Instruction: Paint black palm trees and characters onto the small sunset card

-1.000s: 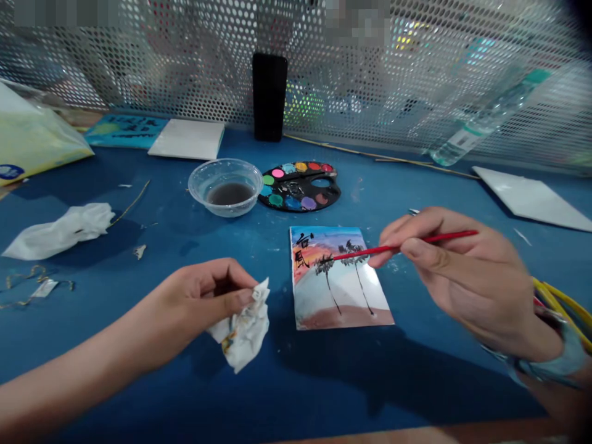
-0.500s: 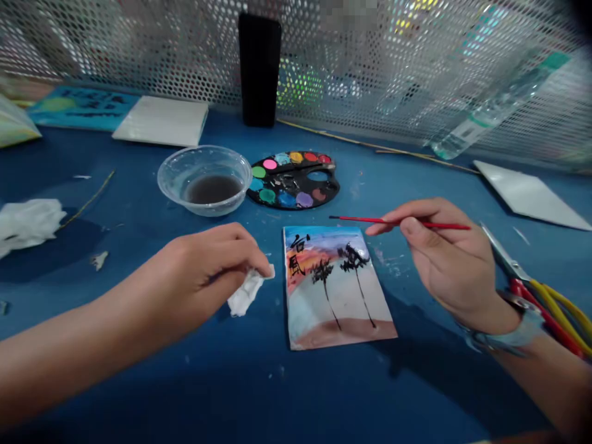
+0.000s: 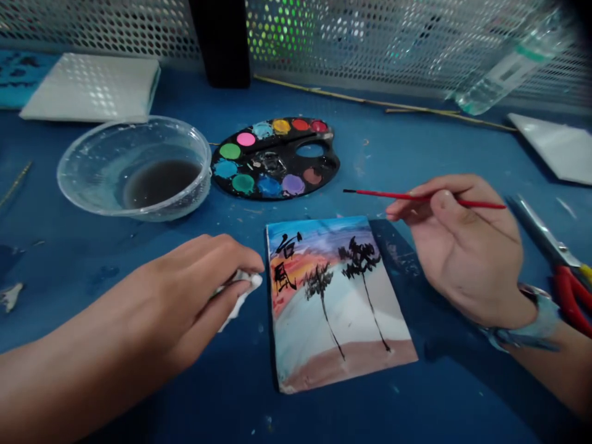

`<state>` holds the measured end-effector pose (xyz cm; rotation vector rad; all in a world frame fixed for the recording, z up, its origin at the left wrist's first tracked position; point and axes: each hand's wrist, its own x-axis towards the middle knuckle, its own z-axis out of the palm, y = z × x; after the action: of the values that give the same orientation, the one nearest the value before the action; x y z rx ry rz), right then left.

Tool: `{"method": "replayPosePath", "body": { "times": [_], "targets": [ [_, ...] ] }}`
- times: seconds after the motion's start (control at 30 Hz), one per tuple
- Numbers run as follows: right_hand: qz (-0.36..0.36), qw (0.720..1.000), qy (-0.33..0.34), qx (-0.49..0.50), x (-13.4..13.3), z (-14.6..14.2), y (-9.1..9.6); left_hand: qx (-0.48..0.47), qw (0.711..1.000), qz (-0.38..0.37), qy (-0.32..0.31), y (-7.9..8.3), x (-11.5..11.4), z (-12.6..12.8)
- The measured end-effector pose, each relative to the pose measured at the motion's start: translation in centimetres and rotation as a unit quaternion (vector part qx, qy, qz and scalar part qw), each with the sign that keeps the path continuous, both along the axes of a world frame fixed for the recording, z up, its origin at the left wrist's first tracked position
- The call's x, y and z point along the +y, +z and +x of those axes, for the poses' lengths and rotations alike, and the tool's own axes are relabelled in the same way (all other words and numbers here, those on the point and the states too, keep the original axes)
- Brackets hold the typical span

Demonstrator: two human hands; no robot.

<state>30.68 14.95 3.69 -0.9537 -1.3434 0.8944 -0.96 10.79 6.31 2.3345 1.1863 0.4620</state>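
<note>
painting [image 3: 342, 314]: lies at five o'clock from palette [image 3: 292, 161]
already painted: sky [image 3: 319, 229], ground [image 3: 324, 369], two trees [image 3: 359, 262], two characters [image 3: 285, 279]
remaining: i cannot tell
left hand [image 3: 198, 290]: at painting's nine o'clock, fingers pinching tissue [image 3: 234, 311]
right hand [image 3: 467, 246]: at two o'clock, fingers pinching red brush [image 3: 377, 194]

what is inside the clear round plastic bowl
The clear round plastic bowl holds dark greyish liquid. The liquid covers the bowl's bottom, so whether anything lies down there cannot be seen.

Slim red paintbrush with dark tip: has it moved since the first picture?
Yes: the paintbrush tip went from over the rectangular multicoloured painting to beyond its far edge.
</note>
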Motion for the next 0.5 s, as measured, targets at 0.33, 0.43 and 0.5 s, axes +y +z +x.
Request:
{"method": "replayPosePath", "body": {
  "times": [0.33,0.43,0.5],
  "targets": [
    [-0.025,0.999,0.027,0.014,-0.1,-0.1,0.0,0.026,0.991,0.077,-0.103,0.7,1.8,1.6],
    [-0.027,0.999,0.026,0.017,0.0,-0.1,0.0,0.038,0.990,0.072,-0.112,1.1,2.0,1.9],
    [-0.030,0.999,0.028,0.015,0.0,-0.1,-0.1,0.046,0.989,0.072,-0.121,1.2,2.3,2.0]
  ]
}}
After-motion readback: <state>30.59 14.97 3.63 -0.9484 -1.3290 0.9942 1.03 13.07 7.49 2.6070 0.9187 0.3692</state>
